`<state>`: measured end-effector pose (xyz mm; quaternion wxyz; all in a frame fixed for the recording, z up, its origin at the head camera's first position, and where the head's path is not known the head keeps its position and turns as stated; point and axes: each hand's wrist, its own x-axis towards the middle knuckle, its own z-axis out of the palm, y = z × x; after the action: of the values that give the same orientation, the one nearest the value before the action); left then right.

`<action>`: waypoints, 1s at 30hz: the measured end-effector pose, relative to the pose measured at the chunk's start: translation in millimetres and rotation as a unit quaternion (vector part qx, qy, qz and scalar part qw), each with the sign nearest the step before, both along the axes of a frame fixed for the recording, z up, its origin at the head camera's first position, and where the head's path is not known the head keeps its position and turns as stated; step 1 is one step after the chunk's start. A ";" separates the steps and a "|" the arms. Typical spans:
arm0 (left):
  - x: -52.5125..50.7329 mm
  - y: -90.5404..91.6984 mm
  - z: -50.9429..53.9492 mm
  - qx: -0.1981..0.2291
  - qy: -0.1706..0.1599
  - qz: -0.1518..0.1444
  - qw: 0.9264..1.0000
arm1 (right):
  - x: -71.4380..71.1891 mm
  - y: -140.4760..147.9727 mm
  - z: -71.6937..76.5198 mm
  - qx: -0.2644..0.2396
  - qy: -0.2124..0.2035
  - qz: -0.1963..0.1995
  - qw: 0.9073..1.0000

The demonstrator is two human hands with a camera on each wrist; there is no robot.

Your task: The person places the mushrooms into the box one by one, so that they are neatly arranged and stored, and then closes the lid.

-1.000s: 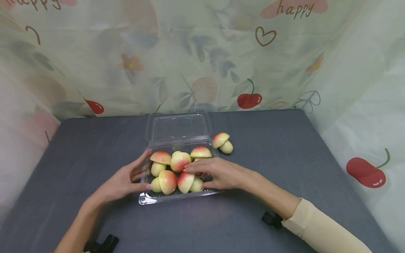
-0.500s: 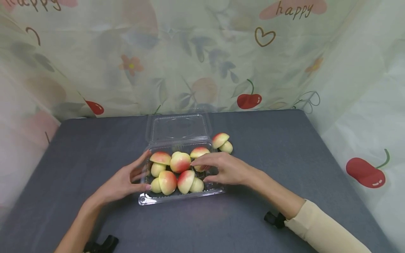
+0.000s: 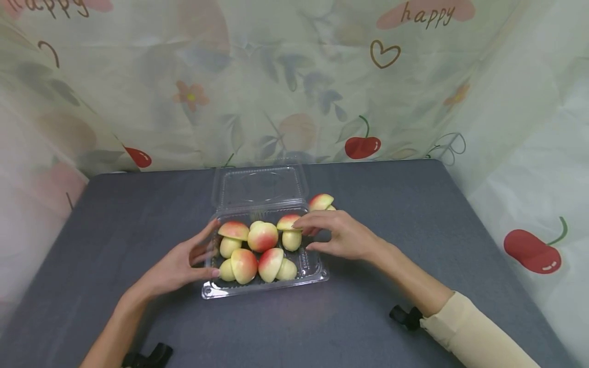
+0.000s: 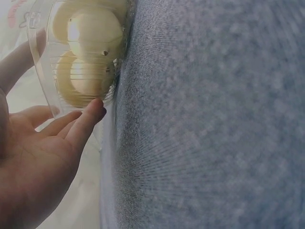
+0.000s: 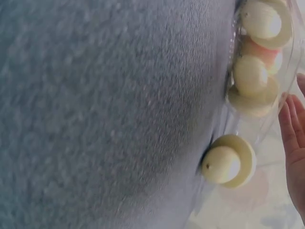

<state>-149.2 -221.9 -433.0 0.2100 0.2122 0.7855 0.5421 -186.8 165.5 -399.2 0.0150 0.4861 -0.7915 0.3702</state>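
A clear plastic clamshell box [image 3: 264,294] lies with its lid back, holding several cream mushroom-shaped pieces with red-blushed caps. My left hand [image 3: 177,268] holds its left side, thumb over the rim and fingers outside, as the left wrist view shows fingertips [image 4: 97,104] against the end wall. My right hand [image 3: 347,235] hovers over the box's right edge with fingers loosely bent and nothing held. Its fingertips overlap the cap of the back-right mushroom piece [image 3: 291,240]; contact is unclear. Another mushroom piece [image 5: 224,164] lies outside the box, partly hidden behind that hand in the head view.
Dark grey cloth covers the table [image 3: 276,337]. The raised clear lid [image 3: 262,184] leans back near the far edge. A printed curtain [image 3: 257,102] hangs behind and along both sides. Black wrist straps [image 3: 405,317] show at both forearms.
My right hand has drawn back and to the right, away from the front-right mushroom piece toward the one outside. The left hand and the box have stayed in place.
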 end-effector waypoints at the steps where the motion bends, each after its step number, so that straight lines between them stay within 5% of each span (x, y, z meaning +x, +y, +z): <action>1: 0.0 0.0 -0.1 0.000 0.001 0.000 1.000 | -0.4 2.1 0.3 -0.001 -0.001 -0.002 1.000; 22: 0.5 -0.3 -0.4 0.003 -0.002 0.002 1.000 | -24.5 35.4 6.6 0.028 0.009 -0.096 0.995; 30: 0.5 -0.8 -1.0 0.003 -0.002 0.004 1.000 | -34.6 41.1 1.5 0.036 0.044 -0.116 0.992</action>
<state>-148.8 -222.6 -434.0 0.2083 0.2087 0.7844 0.5457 -221.5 206.6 -397.7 0.0750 0.4073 -0.8539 0.3153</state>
